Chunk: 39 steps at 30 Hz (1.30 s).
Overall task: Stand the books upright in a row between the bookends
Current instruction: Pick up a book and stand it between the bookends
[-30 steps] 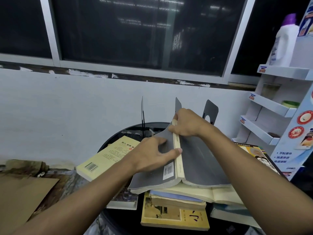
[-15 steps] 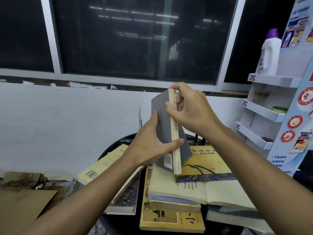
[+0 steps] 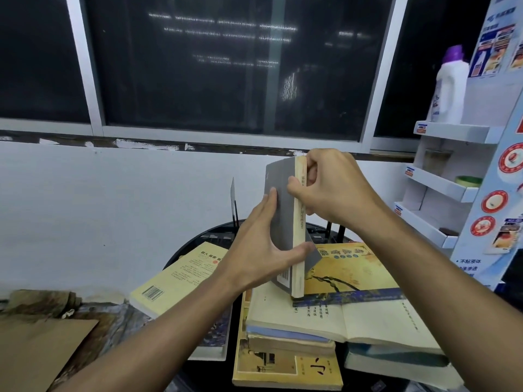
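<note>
I hold a grey book (image 3: 280, 213) with a cream spine upright in the air above the pile. My left hand (image 3: 259, 250) clasps its cover and lower spine, and my right hand (image 3: 331, 188) pinches its top edge. Below lies a stack of flat books on a round black table (image 3: 192, 247): a cream and yellow-covered book (image 3: 353, 278) on top, a yellow book (image 3: 285, 369) at the front. A pale yellow book (image 3: 181, 278) lies tilted at the left. One thin black bookend (image 3: 233, 199) stands at the back; the hands hide the others.
A white wall and dark window lie behind the table. A white display shelf (image 3: 441, 188) with a purple-capped bottle (image 3: 450, 86) stands at the right. Brown cardboard (image 3: 36, 352) and crumpled cloth lie at the lower left.
The grey book was lifted off the pile and turned from flat to upright. Both hands rose with it; the yellow-covered book beneath came into view.
</note>
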Motion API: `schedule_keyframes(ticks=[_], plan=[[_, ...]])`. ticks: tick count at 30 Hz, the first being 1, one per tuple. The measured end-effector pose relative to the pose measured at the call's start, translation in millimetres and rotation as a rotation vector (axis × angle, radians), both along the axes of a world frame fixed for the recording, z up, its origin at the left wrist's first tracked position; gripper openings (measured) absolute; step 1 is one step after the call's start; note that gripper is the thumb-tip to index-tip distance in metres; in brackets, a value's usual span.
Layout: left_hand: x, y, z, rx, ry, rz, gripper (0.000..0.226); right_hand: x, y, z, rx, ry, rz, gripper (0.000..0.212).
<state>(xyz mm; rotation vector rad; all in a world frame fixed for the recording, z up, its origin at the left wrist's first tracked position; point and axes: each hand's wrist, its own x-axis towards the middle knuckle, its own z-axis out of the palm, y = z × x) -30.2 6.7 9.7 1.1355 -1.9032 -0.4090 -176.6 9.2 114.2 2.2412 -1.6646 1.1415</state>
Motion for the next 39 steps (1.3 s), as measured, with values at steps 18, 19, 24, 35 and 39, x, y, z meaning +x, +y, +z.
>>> schedule_keyframes(ticks=[18,19,24,35,39], plan=[[73,-131,17,0.038,-0.274,0.25,0.073,29,-91,-17,-0.122,-0.085,-0.034,0.018],[75,-140,15,0.059,-0.301,0.257,0.072,32,-98,-21,-0.128,-0.096,-0.029,0.018],[81,-169,5,0.159,-0.34,0.272,0.065,46,-130,-37,-0.115,-0.118,-0.036,0.018],[84,-185,-9,0.113,-0.314,0.252,0.053,71,-169,-80,-0.075,-0.07,-0.12,0.025],[83,-184,-10,0.095,-0.306,0.255,0.048,68,-174,-92,-0.058,-0.005,-0.173,0.022]])
